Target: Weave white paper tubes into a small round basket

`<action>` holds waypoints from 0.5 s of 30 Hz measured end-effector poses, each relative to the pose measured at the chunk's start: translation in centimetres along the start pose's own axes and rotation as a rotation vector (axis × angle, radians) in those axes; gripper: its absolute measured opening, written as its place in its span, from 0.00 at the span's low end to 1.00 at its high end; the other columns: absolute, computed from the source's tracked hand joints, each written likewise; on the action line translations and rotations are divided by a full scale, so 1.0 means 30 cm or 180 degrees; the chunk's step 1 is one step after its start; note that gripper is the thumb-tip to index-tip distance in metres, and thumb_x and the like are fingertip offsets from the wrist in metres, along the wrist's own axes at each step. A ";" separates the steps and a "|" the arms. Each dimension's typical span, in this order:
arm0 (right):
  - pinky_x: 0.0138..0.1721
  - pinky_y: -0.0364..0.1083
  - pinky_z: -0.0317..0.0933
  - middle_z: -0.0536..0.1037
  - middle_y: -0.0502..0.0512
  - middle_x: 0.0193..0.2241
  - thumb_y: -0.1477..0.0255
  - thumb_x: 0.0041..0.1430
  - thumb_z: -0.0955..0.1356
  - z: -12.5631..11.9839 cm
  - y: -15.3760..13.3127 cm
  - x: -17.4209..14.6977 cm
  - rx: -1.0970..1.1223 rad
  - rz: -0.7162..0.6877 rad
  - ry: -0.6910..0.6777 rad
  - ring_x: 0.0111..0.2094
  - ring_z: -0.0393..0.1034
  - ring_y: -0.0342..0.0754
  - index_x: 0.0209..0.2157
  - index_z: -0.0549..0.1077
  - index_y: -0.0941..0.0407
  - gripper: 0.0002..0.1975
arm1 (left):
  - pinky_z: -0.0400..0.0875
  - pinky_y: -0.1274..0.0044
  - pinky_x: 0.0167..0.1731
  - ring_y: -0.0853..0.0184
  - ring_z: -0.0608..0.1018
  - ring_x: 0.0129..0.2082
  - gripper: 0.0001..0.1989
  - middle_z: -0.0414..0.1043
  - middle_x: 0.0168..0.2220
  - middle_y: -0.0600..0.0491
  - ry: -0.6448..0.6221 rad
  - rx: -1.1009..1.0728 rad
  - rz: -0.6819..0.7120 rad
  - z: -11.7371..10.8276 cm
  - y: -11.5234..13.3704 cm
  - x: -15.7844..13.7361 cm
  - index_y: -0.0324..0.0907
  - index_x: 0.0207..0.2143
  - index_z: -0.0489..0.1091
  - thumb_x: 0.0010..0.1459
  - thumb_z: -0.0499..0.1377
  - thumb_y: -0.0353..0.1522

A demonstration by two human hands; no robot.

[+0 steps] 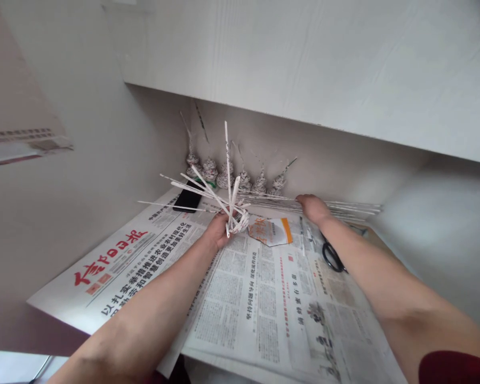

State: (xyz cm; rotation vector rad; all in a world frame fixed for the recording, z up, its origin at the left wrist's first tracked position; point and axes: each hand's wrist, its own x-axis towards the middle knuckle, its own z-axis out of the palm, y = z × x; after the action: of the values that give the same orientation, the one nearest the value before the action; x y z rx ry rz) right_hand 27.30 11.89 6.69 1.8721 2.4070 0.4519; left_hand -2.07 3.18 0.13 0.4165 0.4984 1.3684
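Observation:
My left hand point(220, 228) is closed around a small round weave of rolled newspaper point(240, 221), near the middle of the table. Long stiff paper sticks point(184, 188) fan out of it to the left and upward. At the back right, my right hand point(312, 207) reaches onto a pile of loose rolled paper sticks point(346, 208). Its fingers curl down and look pinched on a stick, though the tips are partly hidden. Below the right forearm, black scissor handles point(333, 257) lie on the newspaper.
Newspaper sheets point(260, 314) cover the table. Several woven paper gourd shapes point(226, 176) stand along the back wall. A black phone point(188, 197) lies at the back left, and an orange-and-white packet point(272, 232) lies mid-table. A pale slanting panel point(304, 64) overhangs the back.

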 end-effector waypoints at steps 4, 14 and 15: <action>0.40 0.44 0.57 0.76 0.64 0.43 0.71 0.64 0.56 -0.012 0.008 -0.048 0.0042 0.0033 -0.0109 0.43 0.70 0.51 0.47 0.73 0.58 0.18 | 0.75 0.73 0.35 0.68 0.78 0.28 0.06 0.76 0.29 0.50 -0.0105 0.0085 -0.0084 -0.003 0.002 -0.004 0.36 0.34 0.72 0.53 0.58 0.23; 0.34 0.42 0.57 0.79 0.59 0.38 0.71 0.61 0.59 -0.068 -0.029 -0.298 0.0200 -0.0044 -0.0401 0.37 0.72 0.50 0.39 0.75 0.54 0.14 | 0.74 0.73 0.34 0.66 0.78 0.28 0.08 0.77 0.28 0.50 -0.0401 0.0131 -0.0454 0.029 0.030 -0.056 0.40 0.31 0.72 0.55 0.55 0.23; 0.34 0.42 0.57 0.80 0.58 0.37 0.71 0.61 0.59 -0.070 -0.031 -0.321 0.0197 -0.0008 -0.0420 0.37 0.72 0.50 0.38 0.75 0.53 0.14 | 0.74 0.73 0.33 0.66 0.78 0.27 0.08 0.77 0.28 0.50 -0.0436 0.0133 -0.0500 0.032 0.034 -0.062 0.40 0.31 0.72 0.55 0.54 0.23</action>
State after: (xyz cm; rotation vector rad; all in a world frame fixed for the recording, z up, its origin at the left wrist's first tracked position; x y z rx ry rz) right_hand 28.45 2.08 7.19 1.8592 2.3631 0.2480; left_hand -2.60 1.50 1.68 0.4916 0.4381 1.1712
